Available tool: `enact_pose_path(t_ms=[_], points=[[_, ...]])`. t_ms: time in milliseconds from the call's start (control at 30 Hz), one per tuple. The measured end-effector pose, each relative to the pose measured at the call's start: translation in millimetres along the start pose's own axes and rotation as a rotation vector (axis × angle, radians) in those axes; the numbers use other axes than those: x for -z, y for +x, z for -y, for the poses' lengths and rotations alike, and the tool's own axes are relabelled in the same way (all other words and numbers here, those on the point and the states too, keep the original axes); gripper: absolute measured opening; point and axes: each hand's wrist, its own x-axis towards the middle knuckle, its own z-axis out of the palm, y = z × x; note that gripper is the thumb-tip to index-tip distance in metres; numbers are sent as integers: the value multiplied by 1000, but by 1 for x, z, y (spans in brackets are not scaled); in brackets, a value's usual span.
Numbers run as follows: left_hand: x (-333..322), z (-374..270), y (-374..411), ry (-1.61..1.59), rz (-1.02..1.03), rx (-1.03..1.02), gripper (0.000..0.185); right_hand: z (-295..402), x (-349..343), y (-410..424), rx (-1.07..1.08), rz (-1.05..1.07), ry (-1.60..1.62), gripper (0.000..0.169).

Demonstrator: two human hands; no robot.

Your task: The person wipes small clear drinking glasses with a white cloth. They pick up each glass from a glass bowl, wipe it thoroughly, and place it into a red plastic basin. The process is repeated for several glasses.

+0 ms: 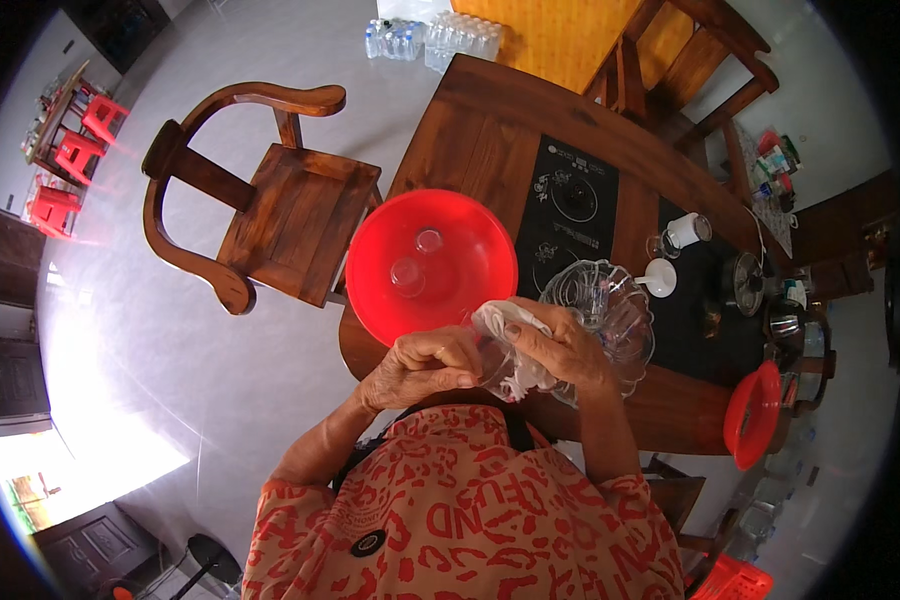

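Observation:
My left hand [433, 365] pinches a clear glass vessel [497, 361], mostly covered by my fingers and a cloth. My right hand [562, 346] grips the crumpled white cloth [506, 319] and presses it against the glass. Just beyond my left hand stands a red plastic basin [465, 292]. Two small clear glasses [429, 240] lie inside it. Partly behind my right hand is a clear glass bowl [649, 341] with a scalloped rim, holding several clear glasses [622, 322].
The dark wooden table [465, 150] has a black cooktop panel [570, 199] set into it. A white stemmed piece [660, 277], a jar [688, 230] and a glass-lidded pot [748, 283] stand to the right. Another red basin [754, 416] sits near the edge. A wooden armchair [292, 217] stands left.

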Motion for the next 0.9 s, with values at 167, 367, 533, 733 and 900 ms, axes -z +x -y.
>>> enact_pose_path(t_ms=[167,367,533,733,900], points=[[-1,-5,-2,-89,74,15,10,-11,-5,-4,9,83,150,30],[-6,-6,3,-11,89,-9,10,-13,-14,13,-7,100,506,32],[-12,-7,2,13,19,37,9,-29,-5,14,-39,146,440,32],[-16,4,5,99,-76,-58,10,-6,4,-1,-14,-2,61,31],[-23,5,7,187,-177,-75,9,-8,12,-19,335,-83,-369,30]])
